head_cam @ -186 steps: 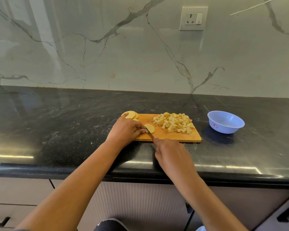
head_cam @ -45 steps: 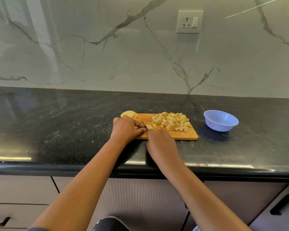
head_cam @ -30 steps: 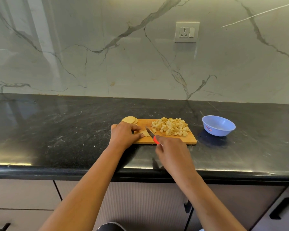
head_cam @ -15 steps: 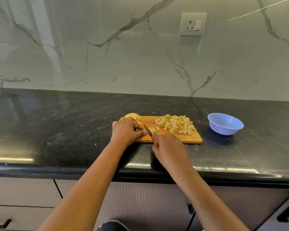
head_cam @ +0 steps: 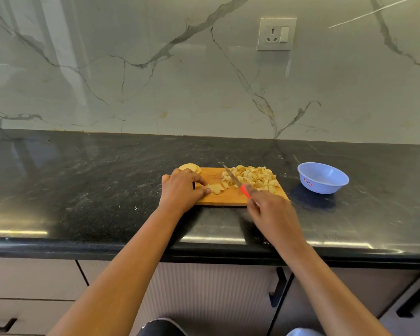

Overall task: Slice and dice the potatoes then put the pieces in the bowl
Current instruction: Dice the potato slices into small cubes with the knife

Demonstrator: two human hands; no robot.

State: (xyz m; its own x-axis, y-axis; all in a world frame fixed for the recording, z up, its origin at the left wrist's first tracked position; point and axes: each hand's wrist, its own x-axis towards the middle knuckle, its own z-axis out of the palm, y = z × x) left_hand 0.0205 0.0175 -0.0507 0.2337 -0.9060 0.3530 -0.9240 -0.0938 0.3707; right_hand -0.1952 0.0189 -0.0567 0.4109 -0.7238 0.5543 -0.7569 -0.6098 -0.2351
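A wooden cutting board (head_cam: 214, 200) lies on the black counter. A heap of diced potato (head_cam: 255, 177) covers its right half. My left hand (head_cam: 182, 190) rests on the board's left end, fingertips pinching a cut potato slice (head_cam: 216, 187). My right hand (head_cam: 272, 214) grips a red-handled knife (head_cam: 235, 180), its blade raised and angled toward the heap's left edge. A few round potato slices (head_cam: 189, 168) lie just beyond my left hand at the board's far left corner. A light blue bowl (head_cam: 323, 177) stands to the right of the board, nothing visible inside.
The black stone counter (head_cam: 83, 185) runs wide on both sides, its front edge (head_cam: 204, 251) near my forearms. A marble wall with a socket (head_cam: 275, 33) stands behind. Cabinet fronts with dark handles (head_cam: 277, 287) sit below.
The knife has lifted off the slice near my left hand and swung right, toward the diced heap. My left hand stays on the slice, which now lies in cut pieces.
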